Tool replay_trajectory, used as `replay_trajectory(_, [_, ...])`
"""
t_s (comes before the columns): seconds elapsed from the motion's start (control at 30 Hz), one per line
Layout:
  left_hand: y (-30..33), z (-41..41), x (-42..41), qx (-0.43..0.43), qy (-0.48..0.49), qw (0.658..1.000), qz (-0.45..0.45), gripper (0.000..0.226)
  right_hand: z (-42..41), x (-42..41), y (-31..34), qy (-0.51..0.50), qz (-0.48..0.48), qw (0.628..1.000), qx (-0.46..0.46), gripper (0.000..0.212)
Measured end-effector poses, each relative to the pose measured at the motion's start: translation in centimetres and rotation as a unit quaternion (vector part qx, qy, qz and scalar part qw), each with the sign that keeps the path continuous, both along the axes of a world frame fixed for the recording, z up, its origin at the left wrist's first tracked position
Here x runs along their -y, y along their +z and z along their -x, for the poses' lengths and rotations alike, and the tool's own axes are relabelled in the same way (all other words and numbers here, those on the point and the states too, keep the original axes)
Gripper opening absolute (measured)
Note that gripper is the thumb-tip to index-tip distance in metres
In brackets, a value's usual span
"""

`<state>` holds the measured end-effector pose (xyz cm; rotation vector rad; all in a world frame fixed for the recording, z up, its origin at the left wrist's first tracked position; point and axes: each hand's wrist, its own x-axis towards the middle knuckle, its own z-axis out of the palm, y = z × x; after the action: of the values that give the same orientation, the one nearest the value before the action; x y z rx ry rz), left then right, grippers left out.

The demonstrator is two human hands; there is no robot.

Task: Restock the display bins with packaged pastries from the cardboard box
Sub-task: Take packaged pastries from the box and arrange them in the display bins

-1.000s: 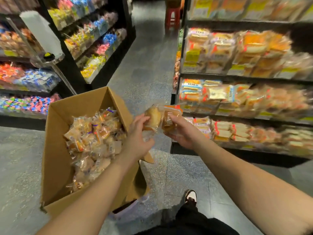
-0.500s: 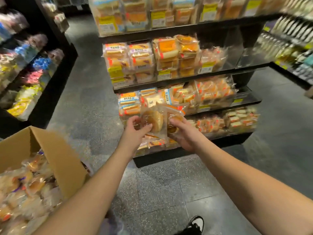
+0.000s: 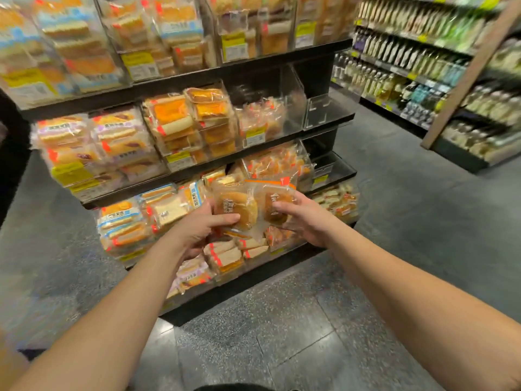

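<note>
My left hand point(image 3: 197, 230) grips a clear-wrapped round golden pastry point(image 3: 236, 206) by its lower left side. Beside it, my right hand point(image 3: 306, 218) grips a second wrapped brown pastry point(image 3: 275, 204) with an orange top seam. Both packets are held up in front of the black shelf unit's lower tiers. Just behind them is a clear display bin point(image 3: 277, 162) filled with similar orange-wrapped pastries. Another clear bin point(image 3: 263, 119) one tier up is partly filled. The cardboard box is out of view.
Clear bins of sliced cakes and breads point(image 3: 118, 139) fill the shelf unit's left and middle. An empty clear bin point(image 3: 318, 108) stands at the right end of the middle tier. Bottle shelves point(image 3: 423, 66) line the far right across a grey floor aisle point(image 3: 394, 221).
The view has swung right, away from the cardboard box, which has left the frame. Both hands have carried the two packets closer to the shelf's bins.
</note>
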<state>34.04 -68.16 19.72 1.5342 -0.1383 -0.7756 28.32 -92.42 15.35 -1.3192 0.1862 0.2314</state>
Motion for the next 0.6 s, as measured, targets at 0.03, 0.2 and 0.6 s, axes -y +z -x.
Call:
replay_trajectory(0.03, [0.2,-0.9,0.8,0.007,-0.014,1.0,-0.002,0.063,-0.5,1.1,0.0,-0.005,0.004,1.0,-0.001,0.074])
replay_trajectory(0.2, [0.8,-6.2,4.0,0.082,-0.083,0.991,-0.064,0.106,-3.2,5.4,0.4,-0.009,0.043,0.999,-0.013,0.054])
replay_trajectory(0.6, [-0.3,-24.4,12.7,0.029,-0.069,0.997,-0.014,0.078,-20.1,12.7,1.4,0.001,0.126,0.991,-0.04,0.058])
